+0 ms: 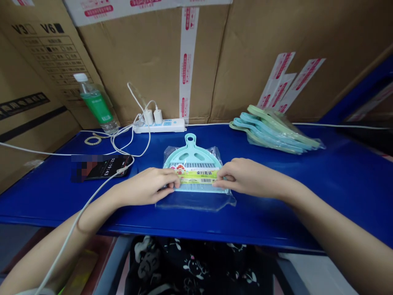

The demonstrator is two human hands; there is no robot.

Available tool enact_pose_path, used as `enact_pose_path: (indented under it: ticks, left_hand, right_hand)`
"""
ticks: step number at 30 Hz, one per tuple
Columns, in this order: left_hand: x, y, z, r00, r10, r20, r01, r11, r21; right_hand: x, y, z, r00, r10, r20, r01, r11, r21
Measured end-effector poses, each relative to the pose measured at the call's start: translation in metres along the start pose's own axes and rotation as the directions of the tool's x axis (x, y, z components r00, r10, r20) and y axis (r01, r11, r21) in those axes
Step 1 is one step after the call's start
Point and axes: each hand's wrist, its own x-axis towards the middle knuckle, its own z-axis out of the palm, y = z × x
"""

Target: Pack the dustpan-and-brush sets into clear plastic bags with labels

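A light-blue dustpan (196,152) lies flat on the blue table in a clear plastic bag (196,201), its looped handle pointing away from me. Grey brush bristles show across its pan. A printed label card (195,175) in yellow, green and white spans the pan's middle. At the label's left end, my left hand (156,184) has its fingers curled down on the card and bag edge. My right hand (242,177) pinches the label's right end between thumb and fingers. The bag's open-looking lower part spreads toward me; whether it is sealed I cannot tell.
Several bagged green and blue dustpans (276,129) are stacked at the back right. A power strip (159,125) with chargers and white cables stands by the cardboard wall (147,53). To the left are a water bottle (96,104) and a phone (107,167) with a cable across it.
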Motion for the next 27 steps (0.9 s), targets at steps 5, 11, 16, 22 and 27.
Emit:
enact_pose_path:
  ticks: [5, 11, 16, 22, 27]
  left_hand:
    - [0.001, 0.003, -0.002, 0.999, -0.030, 0.033, 0.030, 1.000, 0.008]
    - [0.001, 0.006, -0.007, 0.998, -0.047, 0.050, 0.044, 0.998, 0.049]
    - [-0.002, 0.004, -0.011, 0.988, 0.010, 0.155, -0.020, 0.998, 0.061]
    - [-0.003, 0.007, -0.014, 0.983, 0.012, 0.181, -0.023, 0.998, 0.060]
    - [-0.001, 0.009, -0.014, 0.988, 0.008, 0.155, -0.021, 0.996, 0.083]
  right_hand:
    - [0.001, -0.009, 0.003, 0.997, 0.068, -0.028, -0.071, 0.991, -0.110]
    - [0.000, -0.005, 0.004, 0.997, -0.013, -0.073, 0.006, 0.994, -0.105]
    - [0.000, -0.004, 0.002, 0.994, -0.082, -0.069, 0.080, 0.996, -0.035]
    - [0.002, 0.000, 0.002, 0.968, -0.234, -0.093, 0.248, 0.950, 0.188]
    - [0.005, 0.006, 0.005, 0.954, -0.277, -0.116, 0.299, 0.916, 0.268]
